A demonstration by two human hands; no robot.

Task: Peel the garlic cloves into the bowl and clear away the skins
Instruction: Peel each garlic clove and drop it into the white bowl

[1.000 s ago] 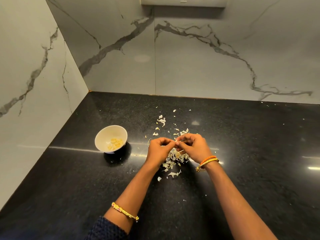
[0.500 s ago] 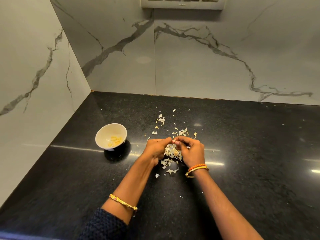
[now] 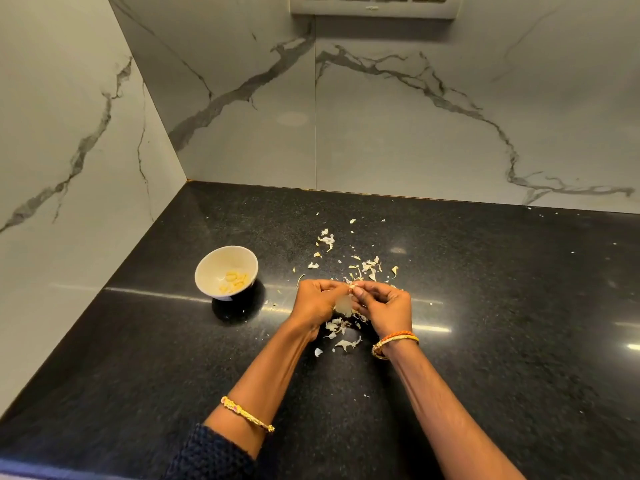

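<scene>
My left hand (image 3: 317,301) and my right hand (image 3: 386,306) meet over the black counter (image 3: 485,306), fingertips together. Between them they pinch a garlic clove (image 3: 352,287) with pale skin (image 3: 343,303) hanging from it. A small white bowl (image 3: 211,271) stands to the left of my hands and holds several peeled yellowish cloves (image 3: 235,281). Loose garlic skins (image 3: 369,266) lie scattered just beyond my hands, and more skins (image 3: 341,329) lie under and in front of them.
The counter sits in a corner, with marble walls at the left (image 3: 69,168) and at the back (image 3: 415,116). A switch panel (image 3: 374,5) is mounted high on the back wall. Small skin flakes (image 3: 325,239) reach toward the back wall.
The view has shifted slightly. My hands stayed together over the skin pile, and a piece of pale skin now hangs down between them.
</scene>
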